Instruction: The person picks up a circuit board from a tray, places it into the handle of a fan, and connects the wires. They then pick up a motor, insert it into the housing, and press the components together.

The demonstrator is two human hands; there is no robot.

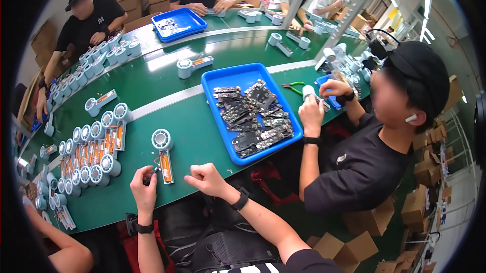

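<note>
In front of me a light-blue handheld fan (162,140) lies on the green table, its handle uncovered so that an orange battery (165,164) and thin wires show. My left hand (144,187) is beside the handle, with its fingers closed around a small black part (149,178), likely a circuit board. To the right of the handle, apart from it, my right hand (208,181) is closed with curled fingers; whatever it may hold is hidden. A blue tray (206,95) filled with black circuit boards (253,108) stands beyond my right hand.
Rows of similar fans (91,146) stand to my left. At my right a co-worker (364,131) handles a fan near green-handled pliers (293,87). More people sit across the table (233,40), by another blue tray (177,36). Cardboard boxes (372,218) are on the floor.
</note>
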